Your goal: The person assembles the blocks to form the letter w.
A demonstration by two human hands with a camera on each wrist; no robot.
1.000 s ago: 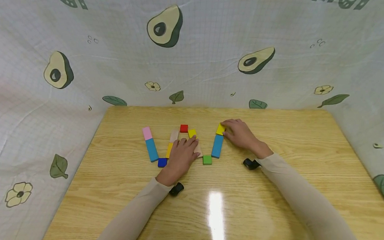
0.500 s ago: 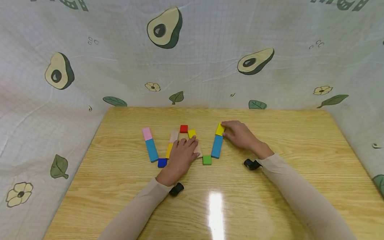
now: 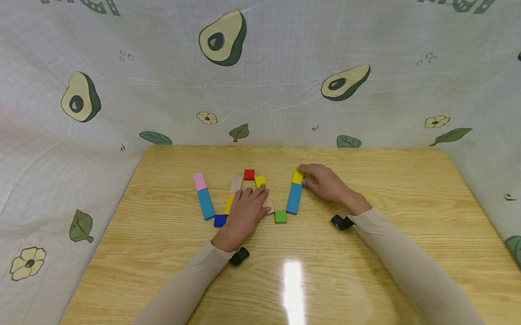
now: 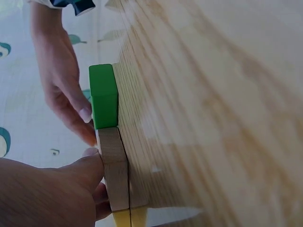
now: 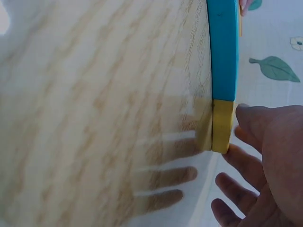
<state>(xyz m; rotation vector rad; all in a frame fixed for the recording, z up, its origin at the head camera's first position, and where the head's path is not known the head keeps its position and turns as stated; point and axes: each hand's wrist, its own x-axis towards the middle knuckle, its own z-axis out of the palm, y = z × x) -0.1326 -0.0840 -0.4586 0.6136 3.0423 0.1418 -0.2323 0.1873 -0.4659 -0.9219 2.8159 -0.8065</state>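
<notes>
Flat coloured blocks lie on the wooden table [image 3: 175,266] in a zigzag line. At its right end, a yellow block [image 5: 222,126] sits end to end with a long blue block [image 3: 294,198]. My right hand [image 3: 325,183] holds that yellow block, thumb at its side and index finger at its far end. My left hand [image 3: 244,213] rests over a plain wood block [image 4: 114,175], thumb and fingertips along it, and partly hides it. Beyond the left fingertips shows another yellow block [image 3: 260,180]. A green block [image 4: 104,97] adjoins the plain wood block's near end.
Left of the left hand are a pink block [image 3: 199,180], a second long blue block [image 3: 206,204], a dark blue block [image 3: 220,220], an orange-yellow block [image 3: 229,203] and another plain wood block [image 3: 236,184]. A red block [image 3: 249,174] lies farther back. Printed cloth [image 3: 281,109] hangs behind the table.
The right hand's index finger has shifted slightly toward the near side at the yellow block's far end. The left hand and the other blocks stay in place.
</notes>
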